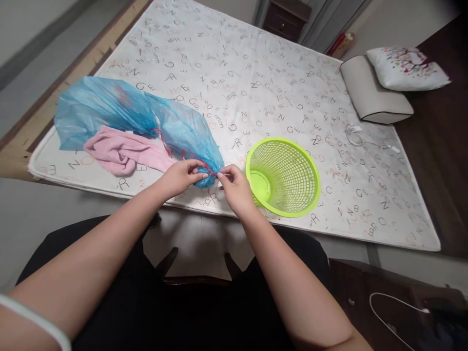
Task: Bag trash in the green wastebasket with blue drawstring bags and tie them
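A translucent blue plastic bag (186, 124) lies near the mattress's front edge, its end gathered between my hands. Red string (199, 161) runs along the bag to that bunched end. My left hand (185, 176) pinches the string at the gathered plastic, thumb and forefinger together. Close beside it, my right hand (234, 185) pinches the string from the other side. A second blue bag part (98, 105) stretches out to the left; whether it is a separate bag I cannot tell. Below it lies a crumpled pink cloth (120, 151), just left of my left hand.
A lime-green mesh basket (292, 180) lies tipped on its side, right of my right hand. The letter-printed mattress (263, 97) spans the view. At the far right sit a grey pillow (373, 92), a floral cushion (405, 68) and a white cable (360, 139).
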Demonstrator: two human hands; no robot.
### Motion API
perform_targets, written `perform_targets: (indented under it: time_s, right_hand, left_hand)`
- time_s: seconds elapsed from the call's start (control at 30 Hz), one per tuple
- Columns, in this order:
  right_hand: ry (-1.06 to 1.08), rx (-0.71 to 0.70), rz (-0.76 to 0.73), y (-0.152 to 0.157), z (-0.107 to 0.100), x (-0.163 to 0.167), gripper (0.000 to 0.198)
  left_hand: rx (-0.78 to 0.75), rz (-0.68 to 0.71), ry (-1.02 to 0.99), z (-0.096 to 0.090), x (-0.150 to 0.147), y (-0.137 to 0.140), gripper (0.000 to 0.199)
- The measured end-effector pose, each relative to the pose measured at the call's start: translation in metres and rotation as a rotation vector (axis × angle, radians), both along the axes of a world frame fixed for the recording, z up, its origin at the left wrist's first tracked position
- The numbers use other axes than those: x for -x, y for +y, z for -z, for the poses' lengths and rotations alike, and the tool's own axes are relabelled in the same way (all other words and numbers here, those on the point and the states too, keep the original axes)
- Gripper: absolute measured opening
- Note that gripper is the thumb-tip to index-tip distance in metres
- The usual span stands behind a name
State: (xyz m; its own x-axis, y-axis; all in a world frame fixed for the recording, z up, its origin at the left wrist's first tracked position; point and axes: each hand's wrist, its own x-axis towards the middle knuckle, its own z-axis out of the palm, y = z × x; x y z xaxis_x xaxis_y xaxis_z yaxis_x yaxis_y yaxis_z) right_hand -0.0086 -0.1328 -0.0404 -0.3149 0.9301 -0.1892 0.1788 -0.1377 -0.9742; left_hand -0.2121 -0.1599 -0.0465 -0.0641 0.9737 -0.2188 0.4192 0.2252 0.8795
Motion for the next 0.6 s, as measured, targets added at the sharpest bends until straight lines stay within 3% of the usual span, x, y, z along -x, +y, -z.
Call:
perform_targets:
  time_s: [0.13, 0.27, 0.37, 0.5, 0.6]
  right_hand:
    - [0.051, 0.065, 0.046, 0.000, -0.005, 0.000, 0.016]
    - [0.107, 0.111, 0.034, 0.002, -0.009, 0.000, 0.019]
    - [0.146, 0.116, 0.012, 0.002, -0.011, -0.001, 0.020]
    - [0.168, 0.089, -0.053, 0.001, -0.013, -0.002, 0.025]
    - [0.152, 0.043, -0.077, 0.000, -0.013, -0.003, 0.024]
  left_hand:
    - [-0.030, 0.108, 0.158, 0.001, 0.002, -0.002, 0.039]
    - [-0.383, -0.013, 0.404, -0.001, 0.001, -0.005, 0.029]
    - [-0.579, -0.048, 0.389, -0.010, -0.004, -0.009, 0.025]
    - [-0.509, 0.092, 0.220, -0.018, -0.014, -0.011, 0.024]
    - [-0.384, 0.114, 0.109, -0.016, -0.019, -0.009, 0.025]
